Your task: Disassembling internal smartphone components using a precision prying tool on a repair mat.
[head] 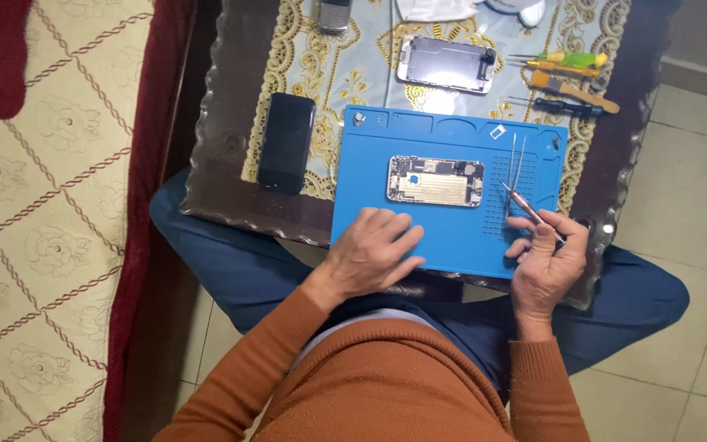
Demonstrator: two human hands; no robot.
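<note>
An opened phone body (434,181) with its insides showing lies in the middle of a blue work mat (452,147). My left hand (372,253) rests flat on the mat's near edge, fingers apart, holding nothing, just below the phone. My right hand (545,258) grips a slim screwdriver (527,210) whose tip points toward the phone's right end. A pair of metal tweezers (516,164) lies on the mat just beyond that tip.
A dark phone (286,142) lies left of the mat on the lace-covered small table (231,164). Behind the mat are a detached screen panel (447,64), several screwdrivers (566,82) and another small phone (334,15). A patterned sofa (51,221) stands at left.
</note>
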